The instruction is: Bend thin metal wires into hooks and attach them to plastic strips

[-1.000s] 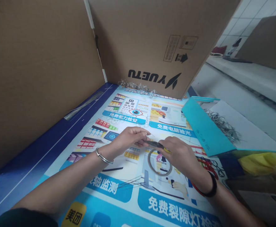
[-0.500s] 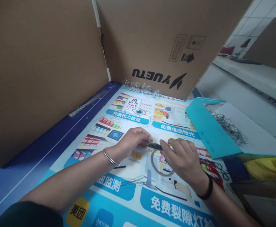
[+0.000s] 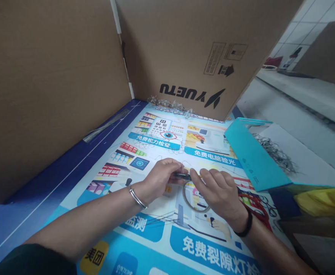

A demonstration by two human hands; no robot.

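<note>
Holding slim pliers (image 3: 182, 176) to the left hand (image 3: 164, 173)

Nearest, thin straight wires (image 3: 161, 219) lie at 7 o'clock from the pliers, a smooth ring (image 3: 191, 207) at 5. The right hand (image 3: 219, 193) wraps the pliers; their dark nose points to 9 o'clock, meeting left fingertips pinched closed, apparently on a fine curved wire (image 3: 186, 163). Beyond, a bristly metallic tangle (image 3: 276, 152) fills part of a teal box (image 3: 253, 160), 2 to 3 o'clock; brown cardboard (image 3: 184, 46), 12.

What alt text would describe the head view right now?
The right hand holds dark pliers toward the left hand, which appears to pinch a thin wire, above a printed sheet. A gray ring lies on it; an open turquoise box with tangled wires sits to the right, and cardboard panels stand behind.
</note>
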